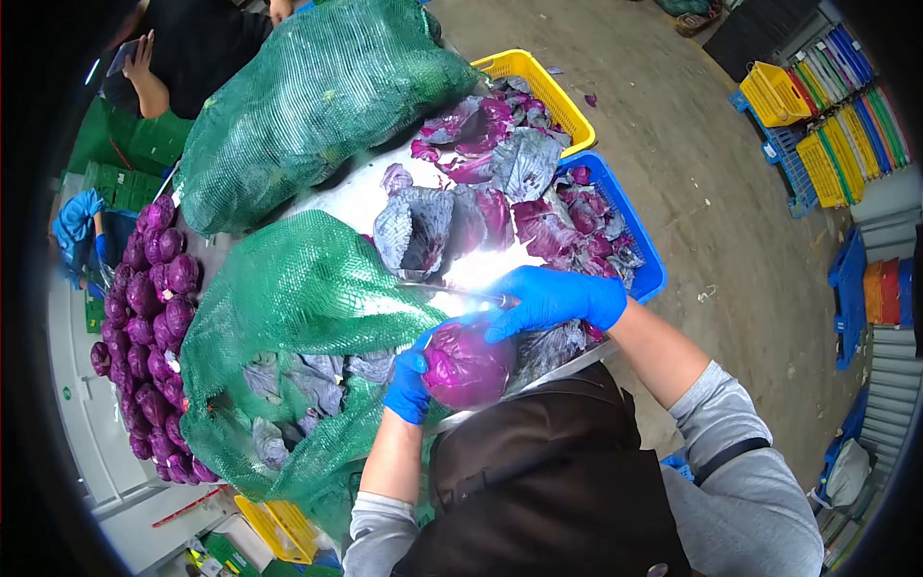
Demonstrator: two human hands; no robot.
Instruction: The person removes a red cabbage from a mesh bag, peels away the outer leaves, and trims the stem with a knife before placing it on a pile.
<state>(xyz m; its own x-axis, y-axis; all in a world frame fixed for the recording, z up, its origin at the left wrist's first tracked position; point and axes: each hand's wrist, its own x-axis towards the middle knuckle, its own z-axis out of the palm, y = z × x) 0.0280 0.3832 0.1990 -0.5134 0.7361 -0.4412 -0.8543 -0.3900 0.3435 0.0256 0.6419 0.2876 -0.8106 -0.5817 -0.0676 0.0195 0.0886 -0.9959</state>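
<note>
A trimmed red cabbage (471, 367) rests against the fingers of my blue-gloved left hand (409, 387), which cups it from the side. My right hand (550, 300), also in a blue glove, is wrapped round a knife (452, 290). The blade points left above the cabbage, partly lost in glare, and the right thumb reaches down to the cabbage's upper side. Left of my hands lies an opened green mesh bag (288, 274) with loose outer leaves (317, 385) in it. More peeled leaves (413, 231) are heaped on the table beyond the knife.
A full green mesh bag (317, 106) lies at the back of the table. Leaf-filled blue (652, 260) and yellow (567, 106) crates stand at its right edge. Trimmed cabbages (144, 327) are piled left. A person (202, 48) holds a phone at upper left; another blue-gloved person (82, 226) is far left.
</note>
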